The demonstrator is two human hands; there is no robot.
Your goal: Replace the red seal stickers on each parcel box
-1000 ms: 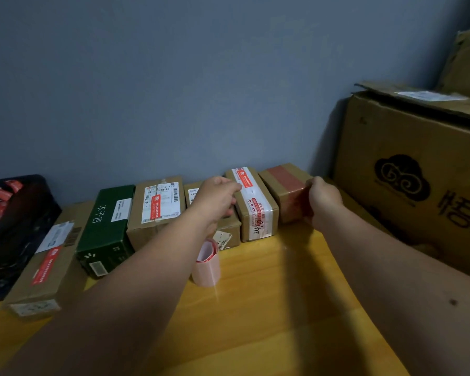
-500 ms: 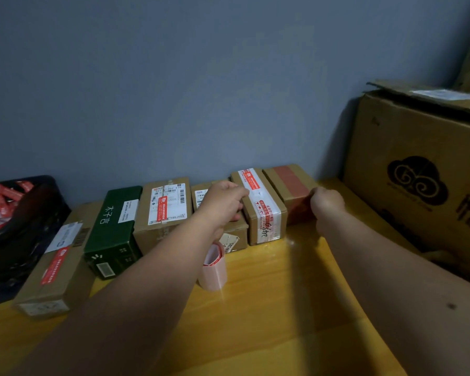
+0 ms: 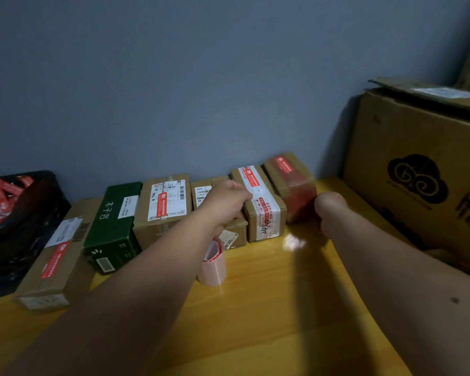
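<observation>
Against the grey wall at twelve o'clock, left hand (image 3: 228, 198) is pinching the taped parcel box's (image 3: 258, 202) thin red seal sticker (image 3: 251, 181), probably flimsy, best peeled by a corner, while right hand (image 3: 330, 208) is clenching beside the end box (image 3: 291, 183).

The surface (image 3: 269, 308) is yellow varnished wood, glossy with a glare spot. The parcel boxes (image 3: 266, 213) are matt brown cardboard with shiny tape and paper labels. The sticker roll (image 3: 212, 267) looks smooth, pale pink.
</observation>
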